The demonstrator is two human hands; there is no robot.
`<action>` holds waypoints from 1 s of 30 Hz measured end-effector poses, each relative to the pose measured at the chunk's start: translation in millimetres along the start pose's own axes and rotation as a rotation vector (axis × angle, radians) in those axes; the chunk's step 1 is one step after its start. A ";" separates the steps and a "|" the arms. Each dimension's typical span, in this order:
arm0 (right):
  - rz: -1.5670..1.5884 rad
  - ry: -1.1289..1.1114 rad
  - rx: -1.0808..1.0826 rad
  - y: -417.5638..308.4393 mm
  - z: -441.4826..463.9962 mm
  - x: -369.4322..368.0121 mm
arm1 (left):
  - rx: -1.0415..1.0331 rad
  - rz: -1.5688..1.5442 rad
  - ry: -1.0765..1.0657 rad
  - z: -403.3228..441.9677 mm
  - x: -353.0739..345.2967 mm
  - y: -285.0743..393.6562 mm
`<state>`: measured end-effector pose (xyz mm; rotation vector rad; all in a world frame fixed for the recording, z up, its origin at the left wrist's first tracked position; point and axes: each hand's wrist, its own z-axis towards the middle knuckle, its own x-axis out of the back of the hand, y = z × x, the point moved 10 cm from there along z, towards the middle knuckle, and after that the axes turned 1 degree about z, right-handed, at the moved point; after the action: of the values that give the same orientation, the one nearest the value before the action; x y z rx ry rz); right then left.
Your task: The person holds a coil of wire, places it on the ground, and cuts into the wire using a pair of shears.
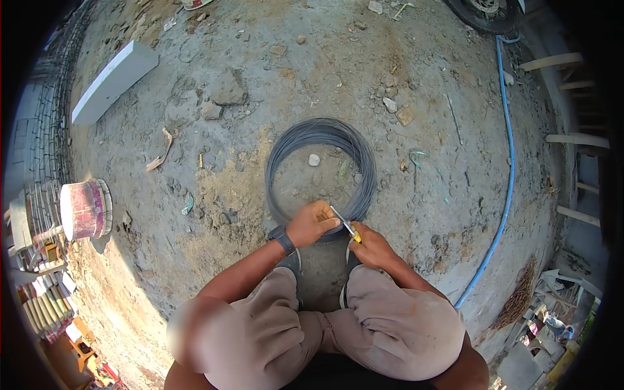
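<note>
A coil of dark metal wire [365, 153] lies flat on the ground in front of my feet. My left hand [314, 223], with a dark watch [282, 240] on its wrist, is closed at the near side of the coil, its fingers pinched on the wire; the exact strand is hidden. Just right of it, my right hand [372, 246] grips a yellow-handled tool [355, 234] whose long metal end points up and left towards the left fingertips. What kind of tool it is cannot be made out.
A pale rectangular block [114, 82] lies at the upper left, above a stained bucket [86, 209]. Along the right runs a blue hose [511, 156], reaching a wheel [484, 13] at the top. Stones [227, 91] and scraps dot the rough ground. A small white stone [314, 160] sits inside the coil.
</note>
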<state>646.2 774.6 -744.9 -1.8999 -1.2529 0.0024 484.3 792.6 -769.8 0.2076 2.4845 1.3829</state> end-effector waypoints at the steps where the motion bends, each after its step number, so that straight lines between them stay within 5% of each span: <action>1: -0.012 0.010 -0.002 2.1 -0.2 -0.9 | 0.005 -0.004 -0.003 1.3 0.0 -2.3; 17: -0.032 0.188 -0.022 9.7 8.2 4.0 | 0.021 -0.111 -0.051 8.6 5.2 -3.1; 30: -0.038 0.062 0.048 4.0 2.3 -4.3 | 0.158 0.006 -0.144 8.1 0.1 -17.3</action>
<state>646.1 772.2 -750.8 -1.8214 -1.2363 -0.0456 487.0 790.0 -788.5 0.3358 2.4737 1.1312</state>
